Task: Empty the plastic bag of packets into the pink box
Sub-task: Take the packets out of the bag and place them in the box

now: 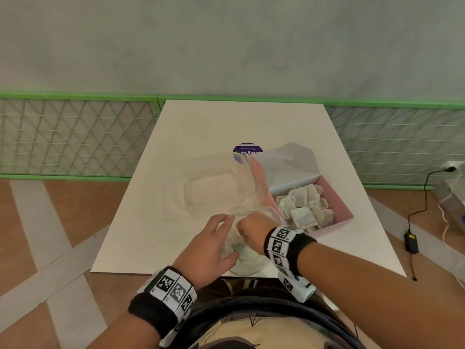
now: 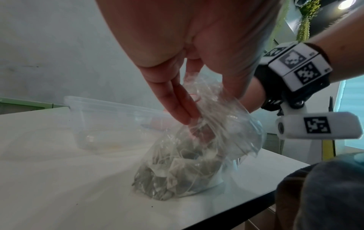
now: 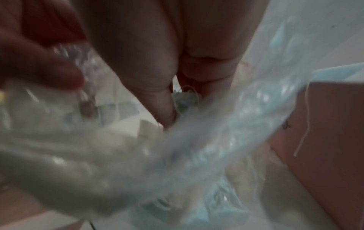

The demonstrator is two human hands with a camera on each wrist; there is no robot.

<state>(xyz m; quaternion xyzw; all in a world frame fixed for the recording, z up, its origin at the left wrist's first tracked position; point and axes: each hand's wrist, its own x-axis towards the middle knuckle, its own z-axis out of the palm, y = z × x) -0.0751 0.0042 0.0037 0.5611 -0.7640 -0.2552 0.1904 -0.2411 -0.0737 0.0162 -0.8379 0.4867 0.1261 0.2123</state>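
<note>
A clear plastic bag with several grey tea packets stands near the front edge of the white table. My left hand holds the bag's upper left side between fingers and thumb. My right hand reaches down into the bag's mouth; its fingertips are close together on a packet and its string. The pink box sits just right of the bag, open, with several packets lying inside. The right wrist view is blurred by plastic, with the box wall at right.
An open clear plastic container lies on the table behind the bag. A purple round label shows at the back. A black charger and cables lie on the floor at right. Green mesh fencing runs along the wall.
</note>
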